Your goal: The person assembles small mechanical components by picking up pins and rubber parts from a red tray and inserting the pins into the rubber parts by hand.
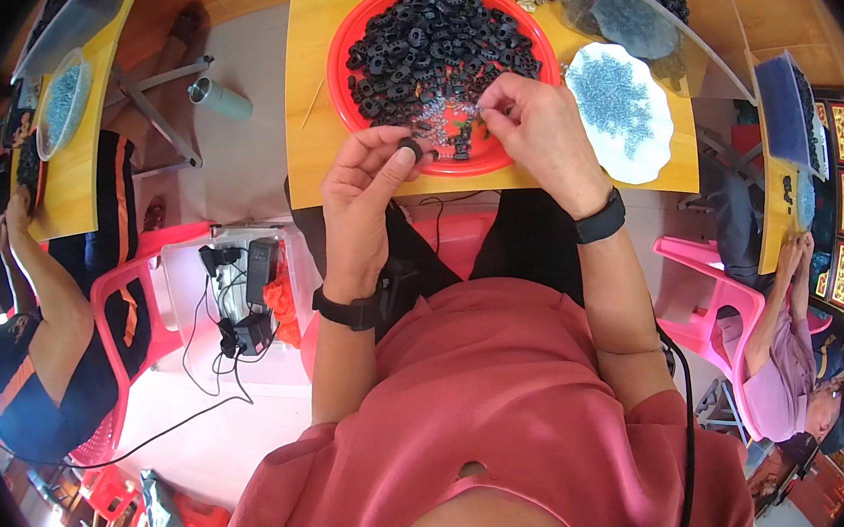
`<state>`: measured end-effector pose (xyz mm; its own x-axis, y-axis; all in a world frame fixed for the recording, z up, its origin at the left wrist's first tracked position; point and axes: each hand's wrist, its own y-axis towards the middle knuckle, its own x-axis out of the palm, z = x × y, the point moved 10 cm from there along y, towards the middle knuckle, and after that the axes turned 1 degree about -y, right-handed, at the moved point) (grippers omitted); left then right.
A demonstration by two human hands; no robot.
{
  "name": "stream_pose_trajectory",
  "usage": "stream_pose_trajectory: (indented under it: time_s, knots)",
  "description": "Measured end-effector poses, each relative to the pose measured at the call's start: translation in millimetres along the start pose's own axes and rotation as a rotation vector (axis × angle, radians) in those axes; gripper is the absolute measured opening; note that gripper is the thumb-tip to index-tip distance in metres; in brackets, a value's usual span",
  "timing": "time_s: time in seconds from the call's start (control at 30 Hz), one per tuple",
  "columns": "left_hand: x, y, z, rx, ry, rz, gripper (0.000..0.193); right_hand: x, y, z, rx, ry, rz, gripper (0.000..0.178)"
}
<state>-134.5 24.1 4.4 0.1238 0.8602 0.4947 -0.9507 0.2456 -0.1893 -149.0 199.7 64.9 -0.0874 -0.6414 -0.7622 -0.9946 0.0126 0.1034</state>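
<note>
A round red tray [339, 48] holds a heap of small black plastic parts [442, 39], with small clear pieces [442, 115] scattered toward its near side. At the tray's near left edge, my left hand [370, 174] pinches one small black plastic part [411, 149] between thumb and fingers. Over the right side of the tray, my right hand [544, 134] has thumb and forefinger pressed together. Whatever sits between those fingertips is too small to make out. Right of that hand stands a white scalloped plate [652, 163] with many small clear bluish pieces [612, 99].
The yellow table [302, 143] carries a clear bin [629, 21] at the back right. A thin stick [313, 101] lies left of the tray. Other people sit at tables on both sides. A crate with cables and black adapters [253, 334] stands at lower left.
</note>
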Motion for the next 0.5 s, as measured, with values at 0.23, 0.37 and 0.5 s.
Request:
stream_pose_trajectory:
  time_s: [0.23,0.37,0.5]
  knots:
    - [1.8,-0.1,4.7,0.025,-0.098,0.0,0.017,-0.4,-3.1,-3.3,-0.072,0.165,0.002,0.018]
    - [-0.3,-1.9,0.3,-0.008,-0.07,-0.017,0.018,4.5,-5.2,6.2,0.11,0.291,-0.064,0.02]
    - [0.4,-3.4,0.8,-0.029,-0.004,0.018,0.017,-0.8,-5.3,12.1,0.106,0.103,-0.007,0.03]
